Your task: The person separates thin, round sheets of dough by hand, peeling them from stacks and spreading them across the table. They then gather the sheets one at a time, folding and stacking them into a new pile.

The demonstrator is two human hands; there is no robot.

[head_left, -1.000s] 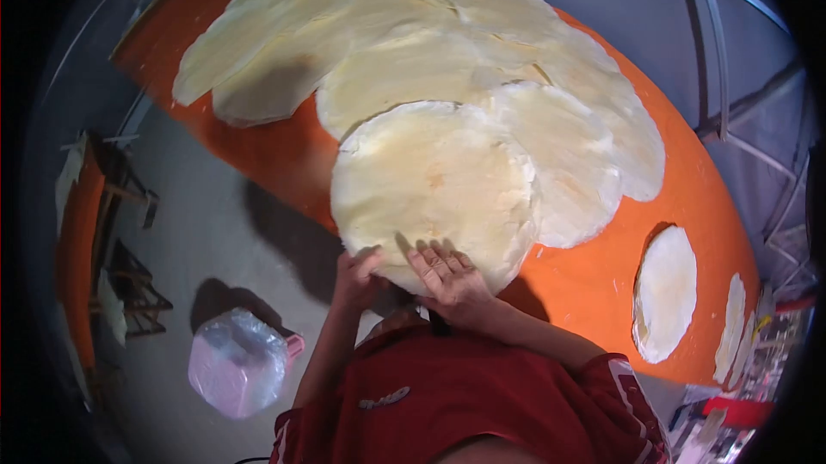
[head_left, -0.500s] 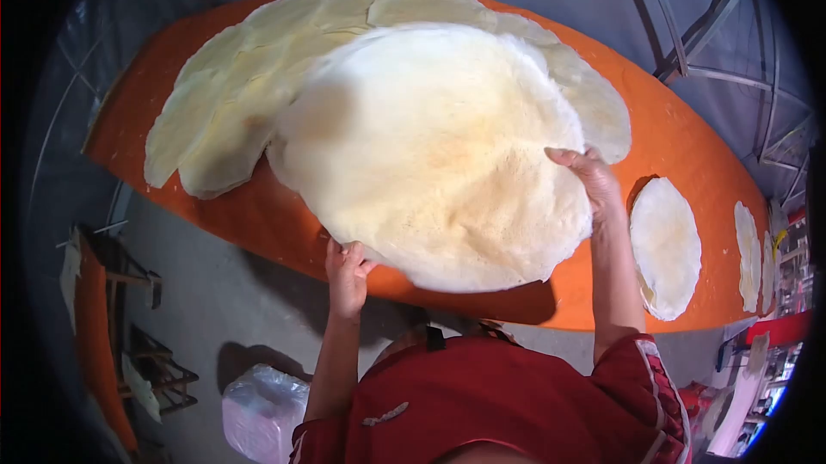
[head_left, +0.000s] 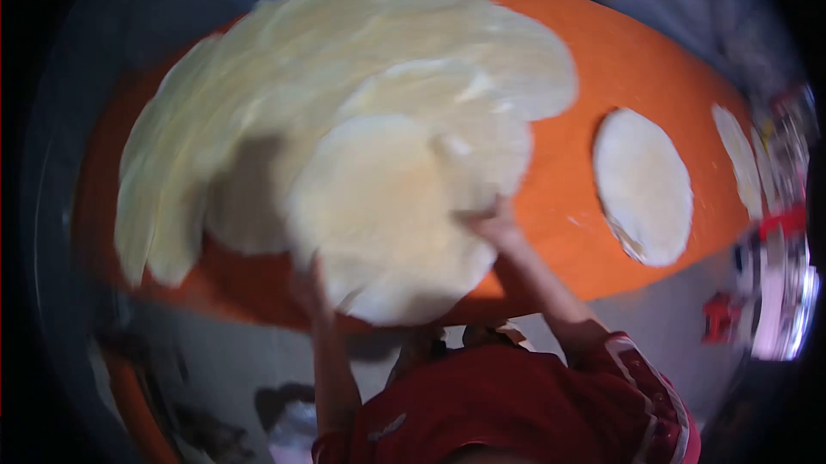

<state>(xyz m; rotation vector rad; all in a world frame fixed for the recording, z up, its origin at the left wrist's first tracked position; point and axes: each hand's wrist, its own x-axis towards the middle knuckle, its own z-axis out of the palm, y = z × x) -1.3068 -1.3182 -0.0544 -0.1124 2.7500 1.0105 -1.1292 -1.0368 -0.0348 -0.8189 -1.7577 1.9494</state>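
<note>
A large, thin, round flatbread (head_left: 379,206), pale with faint tan patches, hangs slanted over the near side of the orange-covered table (head_left: 572,180). At its lower left edge is my left hand (head_left: 311,285), smeared by motion but closed on the rim. My right hand (head_left: 492,223) grips the right side, thumb on top and the other fingers hidden beneath. Behind the held sheet, many similar overlapping flatbreads (head_left: 258,77) spread in a fan across the left and middle of the table.
To the right lies a separate stack of flatbreads (head_left: 644,187), with narrow-looking ones (head_left: 737,154) at the far right end. A plastic-wrapped bundle (head_left: 294,430) stands on the floor at lower left. A red object (head_left: 721,318) is beyond the table at right.
The held flatbread has come down and left, looking smaller and further from the camera. My right hand has moved left and down with it. The view has shifted and blurred.
</note>
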